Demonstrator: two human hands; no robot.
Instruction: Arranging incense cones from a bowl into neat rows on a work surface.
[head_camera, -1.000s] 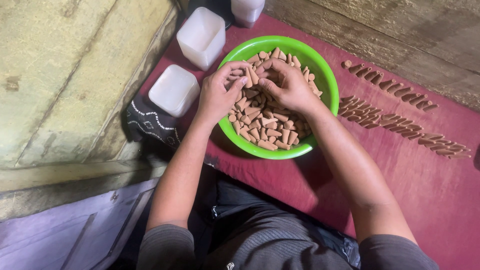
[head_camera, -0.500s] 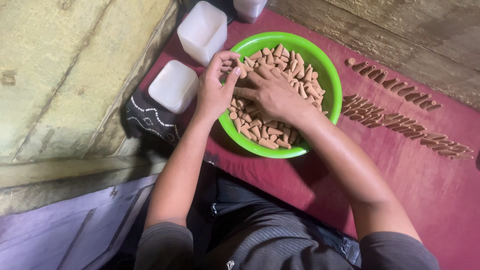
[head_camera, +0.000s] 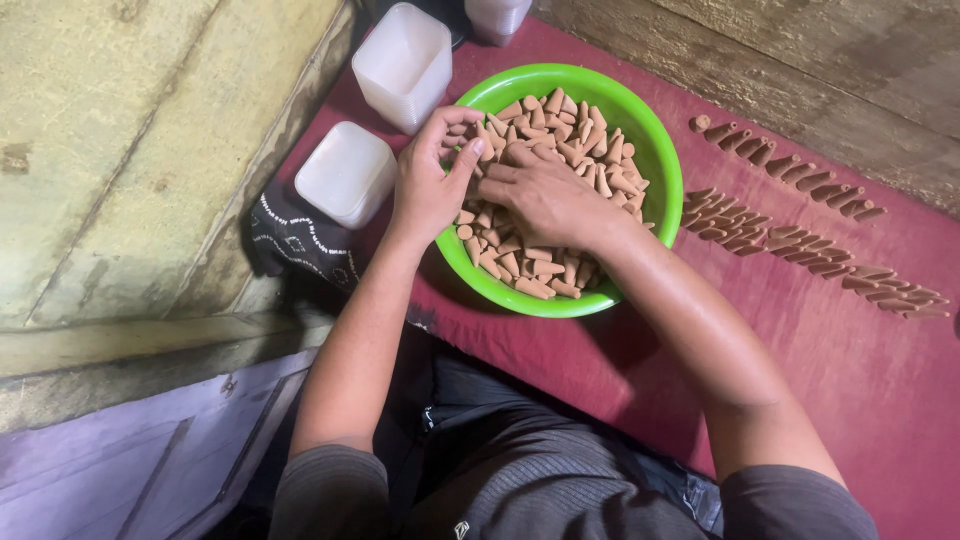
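A bright green bowl (head_camera: 655, 150) stands on a dark red cloth and is heaped with several small tan cones (head_camera: 580, 135). My left hand (head_camera: 430, 180) rests at the bowl's left rim, its fingers curled around a few cones. My right hand (head_camera: 545, 195) lies flat over the pile in the middle of the bowl, fingers pointing left toward the left hand and touching the cones. Both forearms reach in from the bottom of the view.
Two rows of brown cones (head_camera: 800, 215) lie lined up on the red cloth (head_camera: 880, 380) right of the bowl. White plastic containers (head_camera: 345, 175) (head_camera: 405, 65) stand left of the bowl, on a dark patterned cloth (head_camera: 295, 240). Wooden planks border the cloth on the left and at the back.
My right hand has slid left across the pile until it meets my left hand. My left hand has curled tighter at the bowl's left rim.
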